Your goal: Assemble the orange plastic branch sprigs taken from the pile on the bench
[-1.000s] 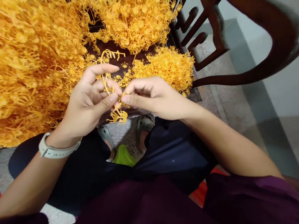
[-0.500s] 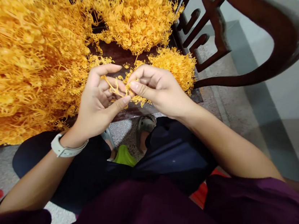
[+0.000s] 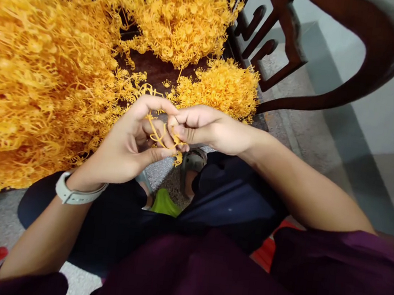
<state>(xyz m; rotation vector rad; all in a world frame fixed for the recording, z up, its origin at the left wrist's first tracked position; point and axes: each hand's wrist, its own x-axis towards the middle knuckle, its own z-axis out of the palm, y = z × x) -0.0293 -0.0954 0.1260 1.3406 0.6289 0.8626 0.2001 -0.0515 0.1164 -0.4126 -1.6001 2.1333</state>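
Between my two hands is a small yellow plastic flower sprig [image 3: 157, 135], a thin branching stem with frilled tips. My left hand [image 3: 136, 140], with a pale watch band at its wrist, curls around the sprig and pinches it near the thumb tip. Thumb and fingers of my right hand [image 3: 202, 129] close on the sprig's other end. The fingertips of both hands nearly meet, so part of the sprig is hidden. Just beyond my hands lies a low pile of yellow flower pieces [image 3: 225, 89] on the dark wooden seat [image 3: 156, 69].
A big heap of yellow sprigs [image 3: 36, 80] fills the left side. Another yellow bunch [image 3: 184, 16] stands at the back. On the right curves a dark carved wooden armrest [image 3: 368, 63]. Something bright green [image 3: 165, 203] is on the floor between my legs.
Both hands have come lower, nearer to my lap, with the sprig. My left index finger has bent over toward the right hand's fingers.
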